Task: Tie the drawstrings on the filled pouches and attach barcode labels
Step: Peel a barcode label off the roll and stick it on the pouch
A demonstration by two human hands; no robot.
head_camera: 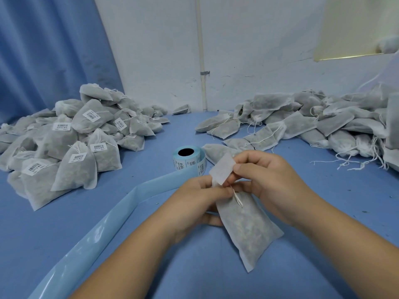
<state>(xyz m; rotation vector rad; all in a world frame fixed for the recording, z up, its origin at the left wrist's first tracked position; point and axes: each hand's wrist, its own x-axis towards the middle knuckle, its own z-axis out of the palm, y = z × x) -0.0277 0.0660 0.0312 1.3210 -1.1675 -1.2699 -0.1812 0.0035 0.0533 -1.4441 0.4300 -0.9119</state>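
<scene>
- The left hand (194, 203) reaches in from the lower left. Its fingers (212, 187) are curled and pinch the gathered neck of a filled pouch (246, 225).
- The right hand (269, 180) reaches in from the lower right, with its thumb and forefinger clamped on the same neck. The thumb presses on the pouch's white top flap, which stands up between the two hands.
- The pouch hangs from the fingers, tilted down and to the right. Its lower corner is close over the table (323, 223), and I cannot tell whether it touches.
- A short loop of drawstring (237, 198) lies on the pouch face, just below the fingers.
- The label roll (189, 158) stands on the table just beyond the left fingers. Barcodes show on its outer wrap, but the printing is too small to read.
- A pale blue backing strip (108, 216) trails from the roll, passing left of the left wrist towards the lower left.
- The labelled pouches (75, 137) are heaped well to the left of the fingers. Each carries a white barcode sticker, and the characters are not legible.
- The unlabelled pouches (323, 121) are heaped beyond and to the right of the fingers, with loose strings trailing. One of them lies directly behind the right hand.
- A blue curtain (43, 50) hangs at the far left, and a white wall (259, 50) with a vertical pipe (200, 50) stands behind.
</scene>
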